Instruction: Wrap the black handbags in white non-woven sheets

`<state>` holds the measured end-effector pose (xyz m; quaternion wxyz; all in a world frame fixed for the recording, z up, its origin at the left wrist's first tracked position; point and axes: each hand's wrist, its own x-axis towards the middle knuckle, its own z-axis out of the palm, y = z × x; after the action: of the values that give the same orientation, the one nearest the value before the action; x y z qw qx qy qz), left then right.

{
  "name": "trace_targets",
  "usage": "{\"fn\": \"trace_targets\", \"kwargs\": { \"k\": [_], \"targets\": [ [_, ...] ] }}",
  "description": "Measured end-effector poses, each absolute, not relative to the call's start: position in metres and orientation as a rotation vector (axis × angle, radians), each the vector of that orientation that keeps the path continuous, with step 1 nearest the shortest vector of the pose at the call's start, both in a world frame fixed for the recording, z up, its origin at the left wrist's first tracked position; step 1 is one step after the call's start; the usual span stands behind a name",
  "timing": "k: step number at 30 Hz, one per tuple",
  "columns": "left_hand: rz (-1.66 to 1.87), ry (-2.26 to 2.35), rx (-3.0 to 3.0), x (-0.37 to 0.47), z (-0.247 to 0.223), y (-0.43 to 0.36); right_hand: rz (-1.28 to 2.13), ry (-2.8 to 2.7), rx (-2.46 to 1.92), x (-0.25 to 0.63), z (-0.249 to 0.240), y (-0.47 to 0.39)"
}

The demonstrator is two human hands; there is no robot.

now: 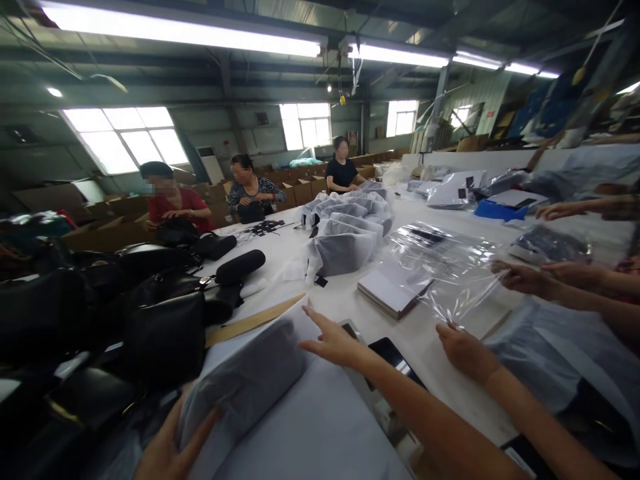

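Note:
A dark bag wrapped in thin white sheeting [250,373] lies in front of me on the table's near side. My left hand [177,440] holds its lower left end, with the thumb on top. At the far end of the bundle my right hand [333,339] has its fingers spread over the white sheeting, and nothing is held between them. A tan strip [255,320] lies along the bundle's far edge. More white sheeting [315,427] spreads beneath and to the right of the bundle.
Black bags [165,333] are piled at the left. Wrapped bags [345,240] stand in a row ahead. Right of centre lies a stack of white boards [393,287]. A co-worker's hands [467,350] hold a clear plastic bag [450,267]; other people stand across the table.

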<state>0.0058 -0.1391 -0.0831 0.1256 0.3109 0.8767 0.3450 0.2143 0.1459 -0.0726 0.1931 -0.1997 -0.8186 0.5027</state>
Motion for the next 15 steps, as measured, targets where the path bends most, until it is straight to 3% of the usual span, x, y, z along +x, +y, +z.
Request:
{"fn": "trace_targets", "kwargs": {
  "k": [8,15],
  "targets": [
    [0.998,2.568,1.014,-0.003,-0.057,-0.102,1.376,-2.363,-0.459,0.184,-0.063,0.161],
    [1.333,2.29,1.499,-0.014,-0.013,0.048,1.207,-2.132,-0.605,0.191,-0.025,0.273]
  ]
}}
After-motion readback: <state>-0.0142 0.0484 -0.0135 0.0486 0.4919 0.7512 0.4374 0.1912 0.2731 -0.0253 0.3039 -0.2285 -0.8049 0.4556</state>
